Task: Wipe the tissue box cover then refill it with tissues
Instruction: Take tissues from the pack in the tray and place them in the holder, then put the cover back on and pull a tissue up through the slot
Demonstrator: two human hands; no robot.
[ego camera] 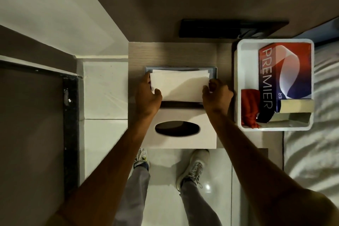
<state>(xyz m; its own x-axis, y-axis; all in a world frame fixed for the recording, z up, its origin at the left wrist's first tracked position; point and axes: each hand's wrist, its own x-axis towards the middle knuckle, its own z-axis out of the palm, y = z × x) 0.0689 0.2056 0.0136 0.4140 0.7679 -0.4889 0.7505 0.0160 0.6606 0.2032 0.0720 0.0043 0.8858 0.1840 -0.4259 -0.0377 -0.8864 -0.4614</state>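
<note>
Matt paper tissues [178, 86], wood-grain table [174, 53], glossy floor tiles [104, 86], red cloth [249, 110].

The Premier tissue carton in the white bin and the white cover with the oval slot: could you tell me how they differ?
The Premier carton is printed red, blue and white; the white cover is plain. The Premier carton lies in the white bin with a torn end, while the white cover sits on the small wooden table, its dark oval slot facing up. Both are rectangular tissue holders.

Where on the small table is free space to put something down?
Only a bare strip of table between the dark tray and the wall. The tissue stack, both hands and the white cover crowd the rest.
</note>
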